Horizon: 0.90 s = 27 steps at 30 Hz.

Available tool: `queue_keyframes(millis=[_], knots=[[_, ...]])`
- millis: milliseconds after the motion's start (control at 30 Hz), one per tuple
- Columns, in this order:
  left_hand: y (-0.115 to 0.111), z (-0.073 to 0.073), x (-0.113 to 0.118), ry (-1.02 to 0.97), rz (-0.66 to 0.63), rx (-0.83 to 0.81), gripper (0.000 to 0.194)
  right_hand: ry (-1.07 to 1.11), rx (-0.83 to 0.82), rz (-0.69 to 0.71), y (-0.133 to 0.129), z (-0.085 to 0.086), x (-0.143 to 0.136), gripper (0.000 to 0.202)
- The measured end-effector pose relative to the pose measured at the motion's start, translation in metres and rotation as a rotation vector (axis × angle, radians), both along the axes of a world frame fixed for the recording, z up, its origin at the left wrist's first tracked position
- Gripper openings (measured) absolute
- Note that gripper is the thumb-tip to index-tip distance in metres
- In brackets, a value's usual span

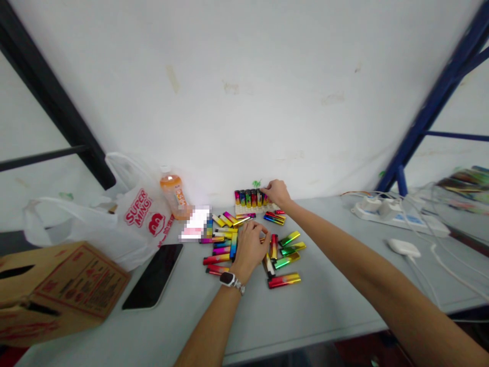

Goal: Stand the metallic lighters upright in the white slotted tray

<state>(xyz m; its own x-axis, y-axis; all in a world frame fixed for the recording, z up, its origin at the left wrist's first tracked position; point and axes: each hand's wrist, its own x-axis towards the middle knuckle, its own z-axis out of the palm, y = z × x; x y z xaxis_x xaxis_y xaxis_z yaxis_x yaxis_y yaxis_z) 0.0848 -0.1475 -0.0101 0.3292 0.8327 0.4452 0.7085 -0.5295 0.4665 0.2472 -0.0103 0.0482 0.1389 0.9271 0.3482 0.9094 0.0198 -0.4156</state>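
Several colourful metallic lighters (pixel 284 280) lie loose on the grey table, on both sides of my left hand (pixel 251 247). That hand, with a watch (pixel 227 278) at its wrist, is over the middle of the pile with its fingers curled down; what is under the fingertips is hidden. Near the wall, a row of upright lighters (pixel 248 198) stands in a pale holder (pixel 244 209). My right hand (pixel 278 192) is at the right part of this row, its thumb and fingers pinched on the top of a lighter.
On the left are a cardboard box (pixel 80 290), a white plastic bag (pixel 141 214), an orange drink bottle (pixel 173 193) and a black phone (pixel 155 278). To the right lie a power strip (pixel 401 219), a white charger (pixel 404 247) and cables. A white wall (pixel 244 112) rises behind.
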Motion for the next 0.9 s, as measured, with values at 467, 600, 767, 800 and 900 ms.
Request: queue_keyframes(millis=[467,600,767,800,900], knots=[[-0.002,0.000,0.001,0.011,0.008,0.015,0.013,-0.206,-0.007,0.023,-0.025,-0.010,0.003,0.036],[-0.002,-0.001,0.002,-0.002,0.003,0.012,0.013,-0.209,-0.043,0.037,-0.023,-0.007,0.003,0.033],[-0.001,-0.001,0.002,0.002,0.003,0.018,0.013,-0.177,-0.005,0.057,-0.025,-0.013,-0.005,0.031],[-0.001,-0.001,0.001,0.007,0.004,0.015,0.013,-0.164,0.007,0.064,-0.027,-0.016,-0.006,0.030],[-0.002,-0.001,0.001,0.022,0.007,0.007,0.014,-0.163,0.049,0.098,-0.033,-0.024,-0.006,0.031]])
